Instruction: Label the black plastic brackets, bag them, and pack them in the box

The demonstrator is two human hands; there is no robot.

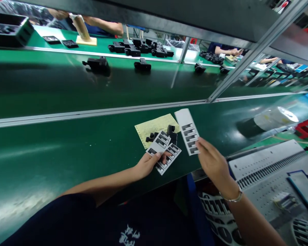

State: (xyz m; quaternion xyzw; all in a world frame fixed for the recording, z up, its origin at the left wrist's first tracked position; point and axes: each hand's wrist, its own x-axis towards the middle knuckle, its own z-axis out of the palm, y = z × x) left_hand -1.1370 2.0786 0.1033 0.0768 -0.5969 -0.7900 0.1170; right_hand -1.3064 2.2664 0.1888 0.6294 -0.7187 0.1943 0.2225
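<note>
Between the thumb and fingers of my left hand (149, 164) are two white sticker sheets (161, 142) with dark printed shapes, fanned apart. My right hand (214, 164) pinches another white sticker sheet (187, 131) by its edge; a row of black labels runs down its lower part, and the top is blank. Beneath and behind the left sheets lies a yellow paper (156, 124) with punched edges. Black plastic parts (171, 131) rest on that paper, partly covered by the sheets.
Beyond a metal rail, black parts (96, 63) sit on a green belt. More black parts (141, 48) and a black bin (10, 30) stand on the far bench, where other people work. A white roll (276, 118) and perforated metal machine (267, 164) are to the right.
</note>
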